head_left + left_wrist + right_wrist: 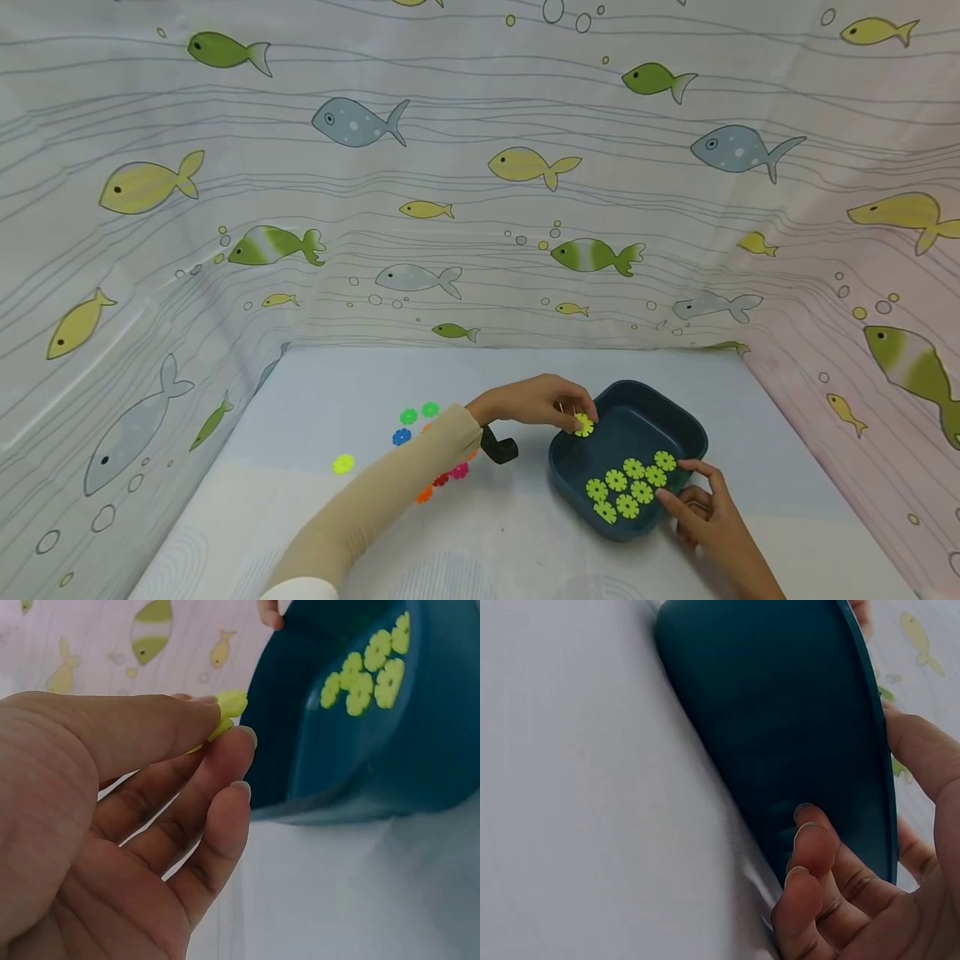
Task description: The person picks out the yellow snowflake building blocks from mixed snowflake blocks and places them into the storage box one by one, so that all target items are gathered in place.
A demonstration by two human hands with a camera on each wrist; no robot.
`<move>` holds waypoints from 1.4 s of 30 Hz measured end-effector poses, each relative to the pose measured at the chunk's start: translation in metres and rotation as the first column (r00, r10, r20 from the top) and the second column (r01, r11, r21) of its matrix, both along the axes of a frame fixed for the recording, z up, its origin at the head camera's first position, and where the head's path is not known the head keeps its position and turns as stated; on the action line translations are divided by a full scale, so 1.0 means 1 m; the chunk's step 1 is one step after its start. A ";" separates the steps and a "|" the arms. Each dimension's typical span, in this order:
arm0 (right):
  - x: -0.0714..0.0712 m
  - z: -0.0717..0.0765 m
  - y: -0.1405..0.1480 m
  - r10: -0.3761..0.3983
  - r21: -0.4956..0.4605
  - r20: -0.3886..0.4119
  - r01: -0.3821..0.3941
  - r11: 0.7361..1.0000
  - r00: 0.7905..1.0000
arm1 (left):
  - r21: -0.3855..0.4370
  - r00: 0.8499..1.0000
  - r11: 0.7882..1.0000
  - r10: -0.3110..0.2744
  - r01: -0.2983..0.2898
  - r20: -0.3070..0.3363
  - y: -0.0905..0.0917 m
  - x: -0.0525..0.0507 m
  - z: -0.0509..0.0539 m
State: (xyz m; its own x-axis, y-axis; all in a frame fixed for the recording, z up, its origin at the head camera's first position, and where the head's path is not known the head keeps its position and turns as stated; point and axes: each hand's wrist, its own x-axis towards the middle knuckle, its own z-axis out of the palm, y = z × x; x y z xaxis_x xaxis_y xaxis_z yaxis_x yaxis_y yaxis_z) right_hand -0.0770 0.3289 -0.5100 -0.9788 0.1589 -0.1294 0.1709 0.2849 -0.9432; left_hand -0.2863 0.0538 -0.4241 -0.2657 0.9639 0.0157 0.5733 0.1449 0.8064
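Observation:
My left hand (542,400) pinches a yellow-green flower-shaped disc (583,425) between thumb and fingers at the left rim of a dark blue tub (626,400). The left wrist view shows the pinched disc (231,703) edge-on, largely behind the thumb; whether a second one lies with it I cannot tell. Several matching discs (633,468) lie flat on the tub's floor, grouped toward its near right side. My right hand (708,508) holds the tub's near right wall, thumb at the rim. In the right wrist view its fingers (810,847) curl against the tub's outer wall (780,712).
Left of the tub, loose discs in green (408,416), blue (402,437), orange (424,495) and pink (460,471) lie on the white table, partly behind my left sleeve. A yellow disc (343,464) lies apart. A black object (501,448) shows below the left wrist.

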 end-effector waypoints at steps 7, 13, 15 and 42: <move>-0.001 0.000 -0.001 -0.008 0.003 0.003 0.008 1.000 1.000 | 0.004 0.999 0.999 -0.042 0.042 0.004 0.022 0.003 0.003; -0.003 0.001 -0.003 -0.026 -0.008 0.046 0.027 1.000 0.999 | -0.001 0.997 0.999 -0.051 0.051 0.059 0.039 0.003 0.000; -0.003 0.001 -0.003 -0.030 -0.013 0.057 0.031 0.999 0.998 | -0.005 0.996 0.999 -0.047 0.048 0.081 0.044 0.003 -0.002; -0.002 -0.002 0.001 -0.010 -0.034 0.035 0.011 0.999 0.999 | -0.160 0.995 0.986 0.066 -0.053 0.074 0.111 0.005 -0.035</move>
